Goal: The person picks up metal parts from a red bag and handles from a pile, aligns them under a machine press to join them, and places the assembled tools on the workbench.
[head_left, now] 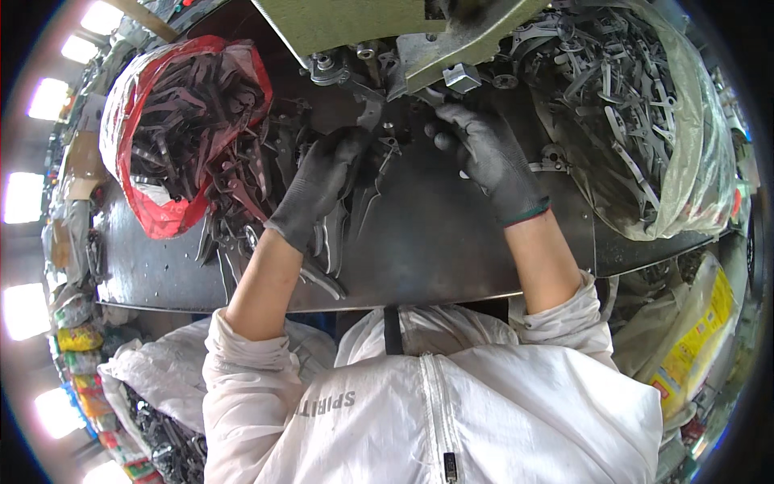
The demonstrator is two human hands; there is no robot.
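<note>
My left hand (326, 177), in a dark grey work glove, is closed on a flat curved metal part (371, 110), whose upper end reaches under the green machine head (355, 36). More dark curved metal pieces (329, 246) lie beside and below that hand. My right hand (490, 157), gloved the same way, has its fingers curled close under the machine's right side. A pale metal piece (430, 98) shows by its fingertips; whether it is gripped or part of the machine is unclear. Between the hands a slim two-legged metal part (379, 173) lies on the dark table (435, 250).
A red-rimmed clear bag (153, 218) heaped with dark metal parts stands at left, spilling onto the table. On the right, a pale translucent bag (685, 185) holds shinier metal parts. A small loose part (553, 158) lies between my right hand and that bag. Sacks (157, 363) fill the floor below.
</note>
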